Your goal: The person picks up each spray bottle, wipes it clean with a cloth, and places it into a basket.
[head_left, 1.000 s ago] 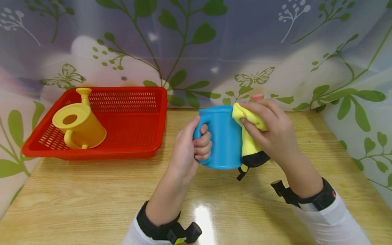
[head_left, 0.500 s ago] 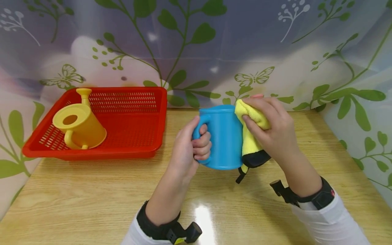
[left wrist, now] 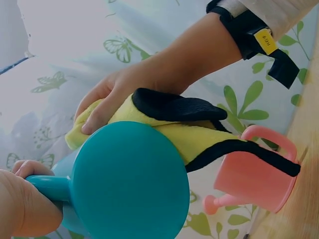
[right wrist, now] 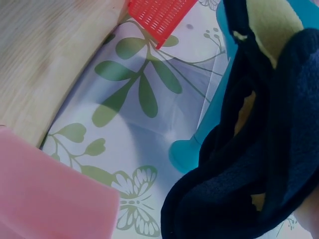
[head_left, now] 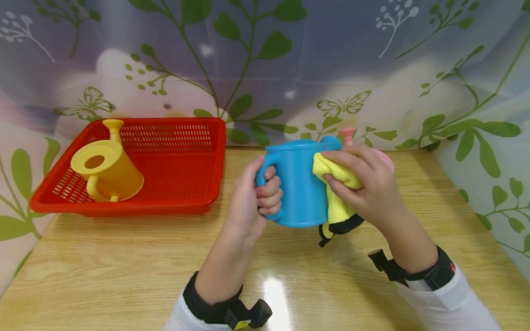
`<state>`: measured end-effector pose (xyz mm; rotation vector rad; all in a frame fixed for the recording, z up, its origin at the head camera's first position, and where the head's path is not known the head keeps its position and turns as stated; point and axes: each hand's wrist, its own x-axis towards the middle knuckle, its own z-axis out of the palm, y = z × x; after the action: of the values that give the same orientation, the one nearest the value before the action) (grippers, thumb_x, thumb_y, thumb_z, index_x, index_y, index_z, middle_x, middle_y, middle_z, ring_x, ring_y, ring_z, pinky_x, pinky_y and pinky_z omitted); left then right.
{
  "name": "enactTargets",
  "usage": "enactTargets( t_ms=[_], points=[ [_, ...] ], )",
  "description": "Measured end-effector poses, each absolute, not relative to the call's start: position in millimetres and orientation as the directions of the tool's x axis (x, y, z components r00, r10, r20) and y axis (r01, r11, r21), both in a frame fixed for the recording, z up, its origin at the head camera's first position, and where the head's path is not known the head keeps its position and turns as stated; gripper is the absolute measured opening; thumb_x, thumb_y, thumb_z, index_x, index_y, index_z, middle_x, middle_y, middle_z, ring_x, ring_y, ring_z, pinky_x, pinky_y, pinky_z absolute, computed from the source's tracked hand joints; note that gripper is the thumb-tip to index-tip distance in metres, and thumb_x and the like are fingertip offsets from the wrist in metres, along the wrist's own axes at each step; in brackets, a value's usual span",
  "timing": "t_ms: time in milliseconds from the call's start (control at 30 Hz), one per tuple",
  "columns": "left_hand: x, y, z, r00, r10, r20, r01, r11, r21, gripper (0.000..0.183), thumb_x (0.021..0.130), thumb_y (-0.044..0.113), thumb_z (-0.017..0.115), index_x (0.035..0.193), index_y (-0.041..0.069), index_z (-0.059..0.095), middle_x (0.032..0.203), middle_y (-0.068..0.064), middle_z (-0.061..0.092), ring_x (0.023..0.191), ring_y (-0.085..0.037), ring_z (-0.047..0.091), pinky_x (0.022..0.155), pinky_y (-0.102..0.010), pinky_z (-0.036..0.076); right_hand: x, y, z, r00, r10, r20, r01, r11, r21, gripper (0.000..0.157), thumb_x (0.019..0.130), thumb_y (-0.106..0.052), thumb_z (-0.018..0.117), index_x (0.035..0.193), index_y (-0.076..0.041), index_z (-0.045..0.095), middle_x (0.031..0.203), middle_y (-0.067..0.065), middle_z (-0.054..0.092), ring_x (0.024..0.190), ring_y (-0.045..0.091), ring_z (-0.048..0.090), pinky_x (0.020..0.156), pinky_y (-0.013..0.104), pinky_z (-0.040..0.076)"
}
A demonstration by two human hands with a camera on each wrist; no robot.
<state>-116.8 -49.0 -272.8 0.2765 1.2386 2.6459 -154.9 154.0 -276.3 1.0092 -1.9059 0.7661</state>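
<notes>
A blue watering can [head_left: 300,188] is held up over the table, its handle gripped by my left hand [head_left: 250,197]. Its round base faces the camera in the left wrist view. My right hand [head_left: 368,184] pinches a yellow cloth [head_left: 337,171] with black edging and presses it on the can's right side, just below the spout. In the right wrist view the cloth's dark underside [right wrist: 234,194] hides most of the can, though the blue spout tip [right wrist: 183,155] shows. Behind my right hand stands a pink watering can [left wrist: 254,174], mostly hidden in the head view.
A red plastic basket [head_left: 182,202] sits on the left of the wooden table [head_left: 124,266], with a yellow watering can [head_left: 118,172] inside it. A curtain [head_left: 265,69] printed with leaves and butterflies hangs along the back and right side.
The blue can has turned slightly and shifted left, so its spout now shows. The right hand and cloth have moved a little down and left, revealing more of the pink can.
</notes>
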Motion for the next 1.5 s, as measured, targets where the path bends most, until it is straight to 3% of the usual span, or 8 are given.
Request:
enactTargets(
  t_ms=[167,500,1167,1500],
  points=[
    [-117,-50,-273,-0.963,0.256,0.078,-0.107,-0.635,0.765,0.038,0.099,0.029,0.027,0.064,0.017,0.034,0.043,0.012,0.026,0.036,-0.004,0.019,0.038,-0.017,0.011,-153,155,-282,-0.266,-0.398,0.878,-0.904,0.419,-0.084,0.032,0.089,-0.034,0.057,0.098,-0.004,0.064,0.088,0.015,0.06,0.082,0.027,0.055,0.079,0.03,0.045],
    [-117,-52,-272,-0.967,0.242,0.08,-0.098,-0.643,0.759,0.038,0.099,0.03,0.027,0.064,0.017,0.033,0.042,0.012,0.027,0.035,-0.004,0.019,0.038,-0.017,0.01,-146,157,-291,-0.213,-0.429,0.878,-0.916,0.4,-0.027,0.03,0.09,-0.031,0.057,0.097,-0.003,0.065,0.083,0.014,0.057,0.075,0.023,0.055,0.064,0.031,0.047],
    [-118,-56,-271,-0.972,0.21,0.107,-0.048,-0.621,0.782,0.038,0.099,0.029,0.028,0.064,0.016,0.033,0.043,0.011,0.027,0.036,-0.005,0.021,0.038,-0.017,0.014,-135,165,-301,-0.031,-0.594,0.804,-0.969,0.215,0.121,0.02,0.09,-0.026,0.057,0.092,-0.009,0.067,0.079,0.011,0.057,0.069,0.021,0.052,0.061,0.029,0.045],
    [-118,-54,-272,-0.969,0.226,0.103,-0.063,-0.624,0.779,0.038,0.099,0.029,0.029,0.063,0.016,0.033,0.043,0.011,0.027,0.035,-0.005,0.02,0.037,-0.017,0.013,-134,173,-304,-0.031,-0.604,0.796,-0.977,0.185,0.102,0.021,0.089,-0.029,0.058,0.089,-0.01,0.068,0.08,0.011,0.057,0.072,0.023,0.053,0.063,0.031,0.045]
  ],
)
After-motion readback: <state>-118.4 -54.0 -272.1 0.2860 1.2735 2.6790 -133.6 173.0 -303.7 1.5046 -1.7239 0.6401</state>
